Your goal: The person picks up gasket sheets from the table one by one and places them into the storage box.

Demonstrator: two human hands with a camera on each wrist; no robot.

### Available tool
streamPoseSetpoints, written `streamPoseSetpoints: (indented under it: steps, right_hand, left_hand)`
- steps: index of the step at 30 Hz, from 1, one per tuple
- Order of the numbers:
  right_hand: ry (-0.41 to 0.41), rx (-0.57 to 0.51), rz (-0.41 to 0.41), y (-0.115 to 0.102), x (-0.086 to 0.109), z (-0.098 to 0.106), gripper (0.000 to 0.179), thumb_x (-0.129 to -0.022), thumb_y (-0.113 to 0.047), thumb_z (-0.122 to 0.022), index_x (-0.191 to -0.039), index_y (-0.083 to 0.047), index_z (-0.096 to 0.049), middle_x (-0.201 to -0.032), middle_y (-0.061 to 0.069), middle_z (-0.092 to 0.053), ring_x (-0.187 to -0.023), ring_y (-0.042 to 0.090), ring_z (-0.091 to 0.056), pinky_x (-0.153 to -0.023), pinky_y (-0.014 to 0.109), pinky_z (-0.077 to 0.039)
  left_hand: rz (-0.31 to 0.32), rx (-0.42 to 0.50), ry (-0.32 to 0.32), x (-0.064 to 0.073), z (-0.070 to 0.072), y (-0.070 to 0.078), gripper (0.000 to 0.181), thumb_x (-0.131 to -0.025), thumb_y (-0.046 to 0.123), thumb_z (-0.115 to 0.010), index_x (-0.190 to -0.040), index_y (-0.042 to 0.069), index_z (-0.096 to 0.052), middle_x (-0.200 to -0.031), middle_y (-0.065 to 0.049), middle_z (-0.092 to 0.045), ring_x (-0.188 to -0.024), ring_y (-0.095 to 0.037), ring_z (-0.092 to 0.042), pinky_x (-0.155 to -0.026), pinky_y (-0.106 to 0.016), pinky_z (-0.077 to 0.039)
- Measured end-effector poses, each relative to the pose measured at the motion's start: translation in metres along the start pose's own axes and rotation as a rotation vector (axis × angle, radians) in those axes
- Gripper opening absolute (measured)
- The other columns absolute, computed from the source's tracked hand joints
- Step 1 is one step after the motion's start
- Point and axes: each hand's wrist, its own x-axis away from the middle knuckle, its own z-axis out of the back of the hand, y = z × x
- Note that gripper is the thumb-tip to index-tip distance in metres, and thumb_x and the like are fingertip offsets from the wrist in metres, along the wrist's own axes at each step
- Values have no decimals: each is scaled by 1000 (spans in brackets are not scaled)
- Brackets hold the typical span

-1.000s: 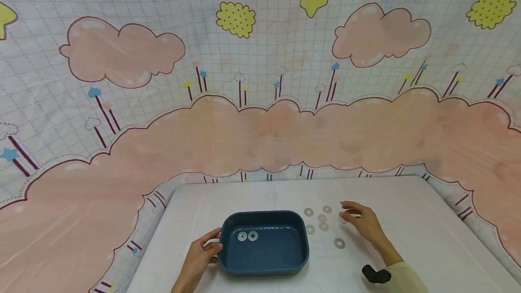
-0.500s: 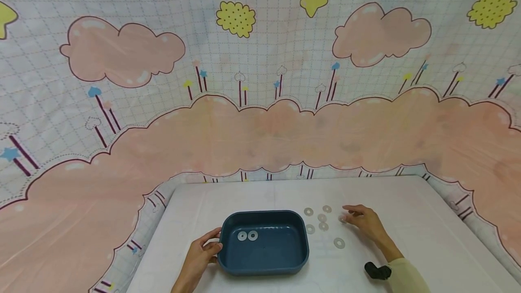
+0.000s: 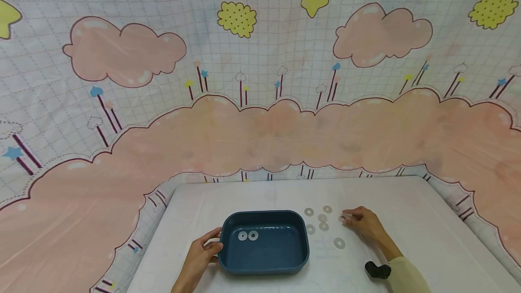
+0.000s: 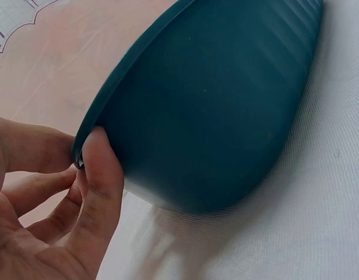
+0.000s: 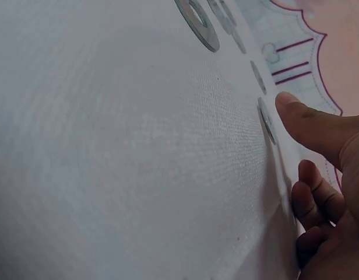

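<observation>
Picking up one washer looks to be the step in hand: it lies just beside the thumb of the right hand, at the far right of the washers on the table. Those right fingers are bent, the thumb stretched toward the ring, but whether they have a grip on it cannot be told; the wrist view hides the index finger behind the thumb. The next move seems to call for a firm thumb-and-finger hold on the thin edge, then a lift clear of the tabletop and a carry leftward over the tray wall. Being flat and thin, it may be awkward to get under.

Around it, six loose washers lie flat between that hand and the tray, one set apart on the person's side of the others. The tray stands on the table to their left, with a pair of washers side by side on its floor, nearer the far wall. At its left end the left hand pinches the rim between thumb and fingers, apparently to steady it. Behind everything hangs a printed drape.
</observation>
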Motion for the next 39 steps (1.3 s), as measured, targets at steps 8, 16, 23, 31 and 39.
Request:
streamPoseSetpoints:
  steps: [8, 16, 23, 31, 39]
  right_hand:
    - [-12, 7, -5, 4, -2, -2, 34, -83, -18, -77, -114, -6, -73, -96, 7, -59, -90, 22, -52, -77, 31, -43]
    - [7, 17, 21, 4, -1, -5, 33, -82, -16, -77, -112, -4, -73, -94, 7, -58, -86, 19, -50, -76, 30, -41]
    - [5, 20, 29, 1, 0, -6, 28, -82, -15, -77, -108, -5, -75, -94, 7, -57, -89, 20, -53, -79, 34, -45]
    - [10, 24, 53, 2, -3, -4, 23, -80, -12, -78, -102, -8, -75, -100, 9, -60, -94, 24, -55, -83, 38, -45]
    - [10, -8, 97, 3, -2, -3, 24, -79, -7, -78, -102, -6, -71, -93, 6, -68, -88, 17, -56, -81, 34, -46]
  left_hand:
    - [0, 1, -7, -1, 1, -2, 53, -89, 0, -64, -140, 0, -51, -122, -15, -55, -88, -18, -63, -59, -30, -52]
    - [2, -5, -10, -1, 1, -1, 53, -89, 1, -64, -140, 0, -51, -124, -16, -54, -90, -19, -63, -59, -30, -52]
    - [8, -8, -10, -1, 2, -1, 53, -89, 1, -65, -140, 0, -51, -124, -15, -54, -89, -18, -62, -59, -30, -52]
    - [6, -11, -3, -1, 1, -1, 53, -89, 0, -65, -140, 0, -52, -123, -16, -54, -88, -18, -62, -58, -30, -52]
    - [1, -11, -4, 0, -1, 1, 53, -88, 0, -65, -139, 0, -52, -123, -16, -54, -88, -18, -62, -58, -31, -52]
